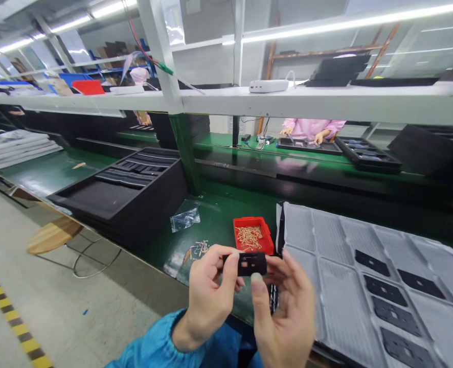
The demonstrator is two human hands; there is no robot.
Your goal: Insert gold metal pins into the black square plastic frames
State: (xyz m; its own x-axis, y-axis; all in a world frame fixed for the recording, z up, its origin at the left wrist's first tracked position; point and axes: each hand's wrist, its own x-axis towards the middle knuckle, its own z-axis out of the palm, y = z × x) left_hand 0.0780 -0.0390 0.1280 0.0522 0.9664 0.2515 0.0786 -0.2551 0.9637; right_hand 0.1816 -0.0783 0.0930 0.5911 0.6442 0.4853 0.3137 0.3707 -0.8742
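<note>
Along the green counter [214, 214] lie a black foam tray [115, 204], a red bin of tan pins [249, 236], then a grey padded sheet [326, 255]. Above it, the left hand [209, 291] pinches a black cut-out plate [247, 264]; the open right hand [288, 312] is just beside it.

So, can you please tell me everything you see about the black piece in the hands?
The black piece is a flat, matte, roughly rectangular plate, perhaps foam or rubber, with small rectangular openings through it. It is held nearly level in front of the person, pinched at one end by the left hand. The right hand is close to its other end; contact is hard to tell.
</note>
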